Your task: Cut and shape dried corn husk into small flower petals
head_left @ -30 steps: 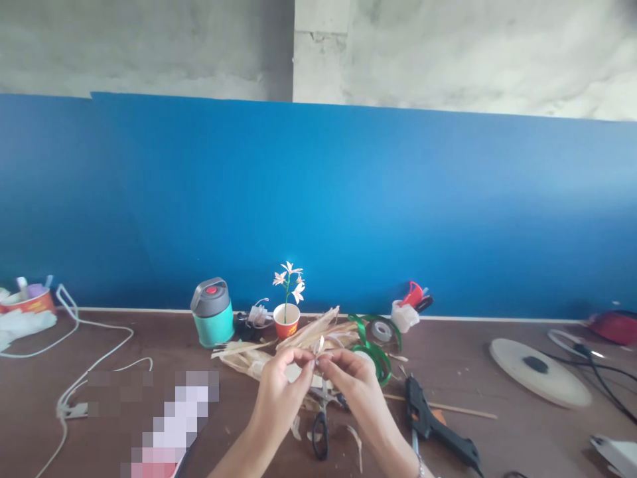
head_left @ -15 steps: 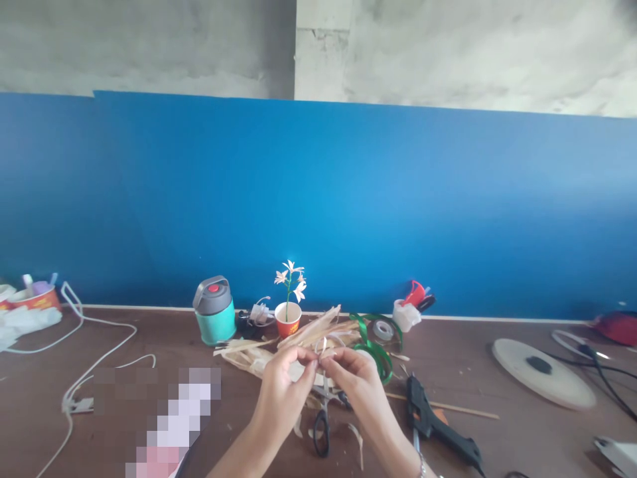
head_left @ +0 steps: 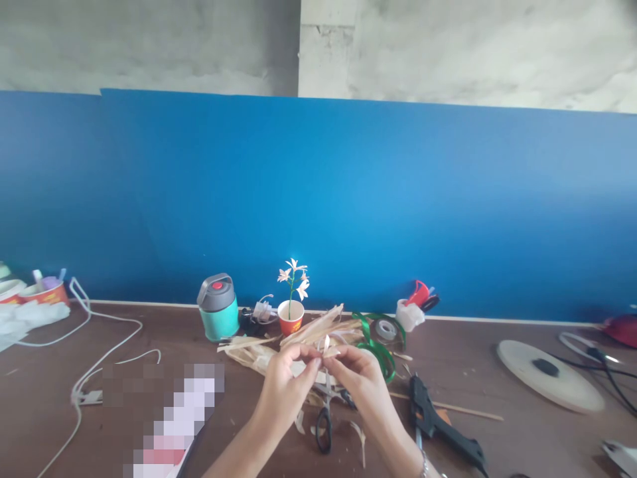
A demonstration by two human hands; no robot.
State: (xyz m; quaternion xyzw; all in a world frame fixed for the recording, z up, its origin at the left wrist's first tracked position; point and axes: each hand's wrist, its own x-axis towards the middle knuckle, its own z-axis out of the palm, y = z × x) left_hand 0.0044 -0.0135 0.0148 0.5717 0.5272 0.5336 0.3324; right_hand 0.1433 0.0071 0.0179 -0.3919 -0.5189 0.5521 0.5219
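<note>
Between my two hands is a small pale petal-like piece (head_left: 327, 345), apparently cut from dried husk. My left hand (head_left: 293, 375) pinches it from the left with thumb and forefinger. From the right, my right hand (head_left: 355, 375) pinches it too, the fingertips of both hands nearly meeting. Below them, black-handled scissors (head_left: 324, 428) lie on the table among scraps. Behind the hands spreads a pile of dry husk strips (head_left: 249, 354). A paper cup (head_left: 291, 317) beyond it holds a green stem with several pale flowers (head_left: 297, 275).
A glue gun (head_left: 438, 425) lies at right, near a thin stick (head_left: 472, 411). Green ribbon (head_left: 381, 358) and a tape roll (head_left: 386, 329) sit behind. A teal food jar (head_left: 219, 318), a white cable (head_left: 107, 352) and a round lid (head_left: 550, 375) are also on the table.
The view has shifted slightly, so everything sits a little further right. Both hands stay together, and the pale piece between the fingertips shows somewhat more, standing up.
</note>
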